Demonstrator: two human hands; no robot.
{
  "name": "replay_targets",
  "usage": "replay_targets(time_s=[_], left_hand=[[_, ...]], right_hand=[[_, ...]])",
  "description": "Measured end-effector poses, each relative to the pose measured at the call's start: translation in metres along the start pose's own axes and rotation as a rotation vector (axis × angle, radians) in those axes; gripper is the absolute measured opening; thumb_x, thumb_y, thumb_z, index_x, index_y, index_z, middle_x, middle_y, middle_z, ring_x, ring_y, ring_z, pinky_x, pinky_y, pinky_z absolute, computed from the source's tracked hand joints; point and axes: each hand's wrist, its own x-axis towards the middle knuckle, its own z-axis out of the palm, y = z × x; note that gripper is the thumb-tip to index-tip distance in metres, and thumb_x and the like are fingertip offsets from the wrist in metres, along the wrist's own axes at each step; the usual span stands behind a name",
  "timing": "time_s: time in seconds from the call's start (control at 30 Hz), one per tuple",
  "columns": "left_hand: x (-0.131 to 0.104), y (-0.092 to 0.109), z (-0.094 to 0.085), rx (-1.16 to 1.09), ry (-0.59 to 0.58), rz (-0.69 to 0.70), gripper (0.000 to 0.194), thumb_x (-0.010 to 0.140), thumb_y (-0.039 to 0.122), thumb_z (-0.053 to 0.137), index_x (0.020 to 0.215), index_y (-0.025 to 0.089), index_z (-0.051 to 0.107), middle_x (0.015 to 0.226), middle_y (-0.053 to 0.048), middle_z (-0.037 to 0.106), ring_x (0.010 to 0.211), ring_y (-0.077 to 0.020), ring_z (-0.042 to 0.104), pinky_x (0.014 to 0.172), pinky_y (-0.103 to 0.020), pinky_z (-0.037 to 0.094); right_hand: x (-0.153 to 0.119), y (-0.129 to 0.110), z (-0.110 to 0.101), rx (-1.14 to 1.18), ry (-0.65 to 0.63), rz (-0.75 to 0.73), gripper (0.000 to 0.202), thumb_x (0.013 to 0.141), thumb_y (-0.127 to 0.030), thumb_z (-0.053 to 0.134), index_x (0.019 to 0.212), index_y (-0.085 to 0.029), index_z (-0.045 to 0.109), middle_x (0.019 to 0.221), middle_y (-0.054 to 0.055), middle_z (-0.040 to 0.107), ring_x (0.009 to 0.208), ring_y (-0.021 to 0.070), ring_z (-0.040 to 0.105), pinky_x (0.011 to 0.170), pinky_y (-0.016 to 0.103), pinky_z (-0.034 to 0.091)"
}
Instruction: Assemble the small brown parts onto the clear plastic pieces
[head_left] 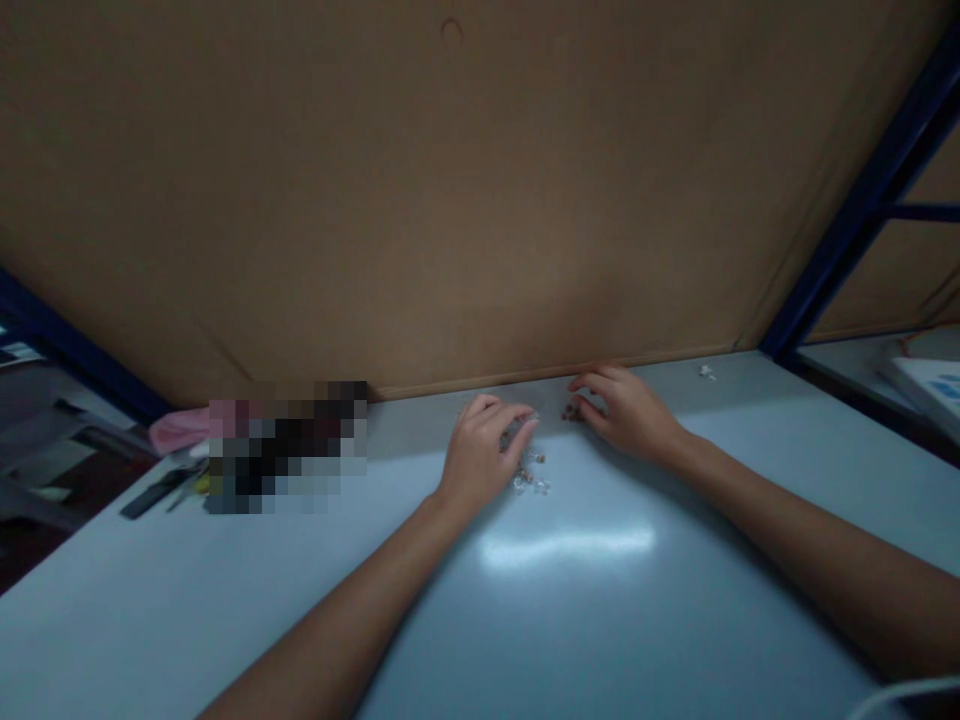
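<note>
My left hand [486,448] rests on the grey table at the centre, fingers curled around some small clear pieces, with thumb and fingertips near each other. More clear pieces [534,485], some with brown parts, lie just right of it and nearer to me. To the right, my right hand [619,408] is curved over the table near the back panel, its thumb and index finger apart. Small brown pieces [571,411] lie at its fingertips. Whether either hand grips a piece is too small to tell.
A brown panel [480,200] stands along the back of the table [600,620]. At the left are a pink item [178,430], a dark flat tool [154,493] and a blurred-out patch. A small white piece [706,372] lies back right. Blue frame posts [840,260] flank the panel.
</note>
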Motion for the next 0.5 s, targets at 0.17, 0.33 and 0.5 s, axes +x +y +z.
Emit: replay_targets(time_s=[0.17, 0.33, 0.5], left_hand=[[0.005, -0.032, -0.013, 0.143, 0.279, -0.431, 0.02, 0.098, 0.037, 0.07, 0.102, 0.022, 0.081, 0.101, -0.008, 0.082, 0.097, -0.0286, 0.073, 0.093, -0.045, 0.055], [-0.002, -0.085, -0.023, 0.182, 0.243, -0.808, 0.03, 0.097, 0.041, 0.066, 0.104, 0.017, 0.083, 0.105, -0.012, 0.083, 0.093, -0.0282, 0.077, 0.083, -0.036, 0.057], [-0.008, -0.095, -0.02, 0.252, 0.141, -0.813, 0.028, 0.093, 0.043, 0.07, 0.101, 0.022, 0.085, 0.102, -0.011, 0.083, 0.095, -0.0314, 0.078, 0.084, -0.039, 0.056]], right_hand=[[0.0, -0.005, -0.001, -0.005, -0.008, -0.034, 0.02, 0.099, -0.018, 0.055, 0.11, -0.017, 0.072, 0.112, 0.015, 0.072, 0.109, 0.0301, 0.064, 0.098, 0.041, 0.05], [0.001, -0.005, -0.001, 0.003, -0.02, -0.031, 0.02, 0.1, -0.02, 0.055, 0.111, -0.018, 0.072, 0.113, 0.014, 0.072, 0.11, 0.0301, 0.063, 0.098, 0.042, 0.049], [0.002, -0.01, -0.004, 0.002, -0.019, -0.04, 0.019, 0.099, -0.017, 0.056, 0.108, -0.017, 0.072, 0.111, 0.015, 0.072, 0.109, 0.0292, 0.063, 0.097, 0.041, 0.049]])
